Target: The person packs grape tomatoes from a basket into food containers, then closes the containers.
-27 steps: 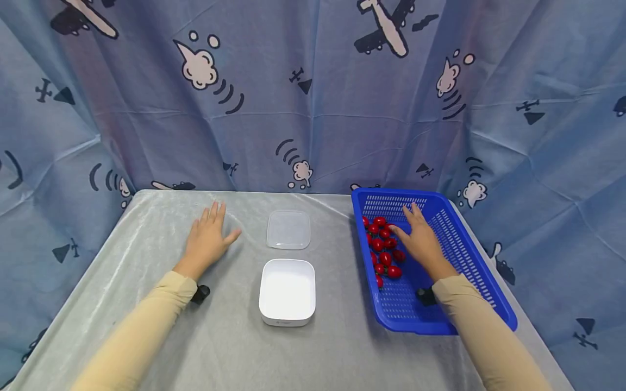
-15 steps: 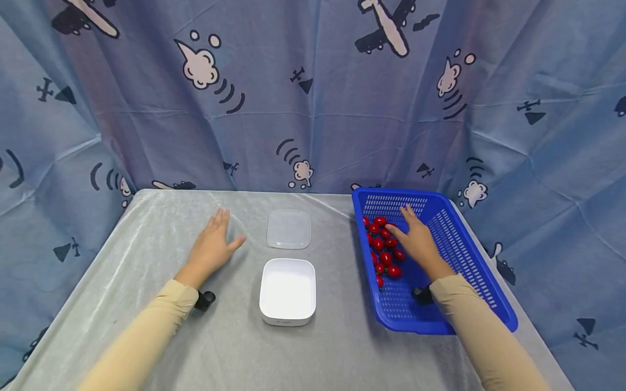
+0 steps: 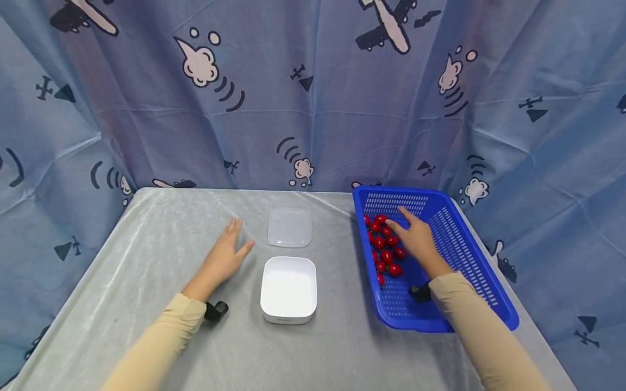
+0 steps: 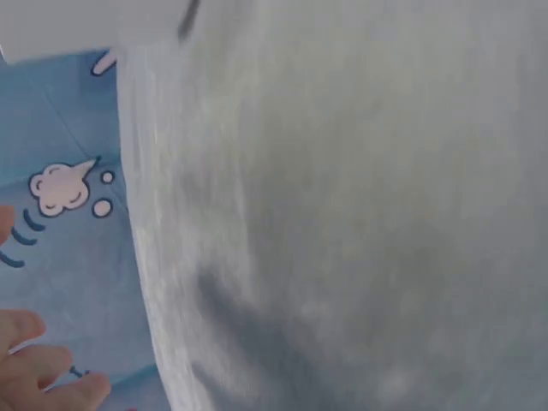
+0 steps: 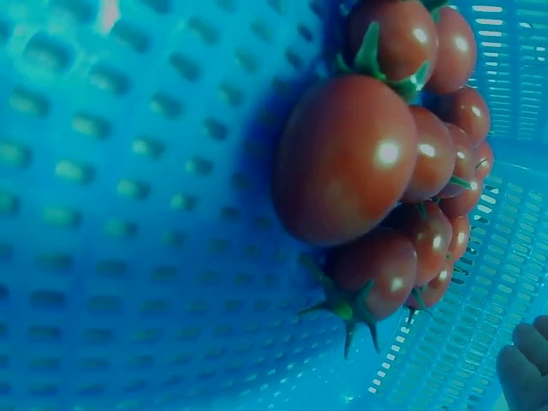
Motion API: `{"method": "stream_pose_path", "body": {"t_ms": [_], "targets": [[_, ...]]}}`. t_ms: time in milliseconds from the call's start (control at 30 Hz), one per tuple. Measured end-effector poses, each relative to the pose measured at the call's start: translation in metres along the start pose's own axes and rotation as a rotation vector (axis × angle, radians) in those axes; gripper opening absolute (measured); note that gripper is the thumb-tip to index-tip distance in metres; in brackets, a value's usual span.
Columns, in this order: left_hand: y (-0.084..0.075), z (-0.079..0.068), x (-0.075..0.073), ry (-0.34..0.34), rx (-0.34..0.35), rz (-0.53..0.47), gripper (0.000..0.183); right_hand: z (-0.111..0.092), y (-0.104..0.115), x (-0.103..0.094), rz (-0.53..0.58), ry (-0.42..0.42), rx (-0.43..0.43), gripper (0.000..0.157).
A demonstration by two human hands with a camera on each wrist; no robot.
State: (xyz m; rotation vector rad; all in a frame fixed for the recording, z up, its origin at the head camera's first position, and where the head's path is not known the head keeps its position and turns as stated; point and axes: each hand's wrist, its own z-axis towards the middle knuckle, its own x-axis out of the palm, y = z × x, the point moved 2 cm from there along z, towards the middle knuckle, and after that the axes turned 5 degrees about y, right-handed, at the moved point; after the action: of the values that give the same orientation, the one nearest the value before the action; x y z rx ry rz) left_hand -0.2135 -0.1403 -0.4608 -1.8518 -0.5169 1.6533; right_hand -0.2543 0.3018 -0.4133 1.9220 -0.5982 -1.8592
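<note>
In the head view, several red cherry tomatoes point(image 3: 386, 256) lie along the left side of a blue perforated basket point(image 3: 415, 319). My right hand point(image 3: 418, 239) hovers over them, thumb and forefinger spread apart, nothing visibly held. The right wrist view shows the tomatoes point(image 5: 347, 163) close up with green stems, and fingertips point(image 5: 524, 368) at the lower right corner. Left of the white square box point(image 3: 288, 290), my left hand point(image 3: 224, 260) is held above the table with fingers extended. Its fingers point(image 4: 51, 377) show at the lower left of the left wrist view.
A clear square lid point(image 3: 289, 228) lies flat behind the white box. The pale cloth-covered table point(image 3: 161, 239) ends at a blue patterned curtain point(image 3: 313, 98). High basket walls surround the right hand.
My left hand has moved right and nearer to the white box. The right hand has shifted slightly left over the tomatoes. Box, lid and basket stay in place.
</note>
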Motion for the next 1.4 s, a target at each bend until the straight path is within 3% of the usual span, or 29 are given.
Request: {"method": "stream_pose_path", "body": {"t_ms": [467, 767, 1033, 1400], "targets": [[-0.014, -0.019, 0.019, 0.015, -0.018, -0.229, 0.072, 0.003, -0.006, -0.006, 0.257, -0.064, 0.113, 0.066], [-0.025, -0.030, 0.034, -0.010, 0.012, -0.430, 0.061, 0.006, -0.009, -0.007, 0.330, -0.082, 0.172, 0.064], [-0.025, -0.038, 0.043, -0.012, -0.045, -0.492, 0.053, 0.012, -0.016, -0.004, 0.404, -0.100, 0.175, 0.057], [-0.023, -0.045, 0.049, -0.028, -0.030, -0.626, 0.047, 0.024, -0.033, -0.005, 0.479, -0.100, 0.202, 0.050]]}}
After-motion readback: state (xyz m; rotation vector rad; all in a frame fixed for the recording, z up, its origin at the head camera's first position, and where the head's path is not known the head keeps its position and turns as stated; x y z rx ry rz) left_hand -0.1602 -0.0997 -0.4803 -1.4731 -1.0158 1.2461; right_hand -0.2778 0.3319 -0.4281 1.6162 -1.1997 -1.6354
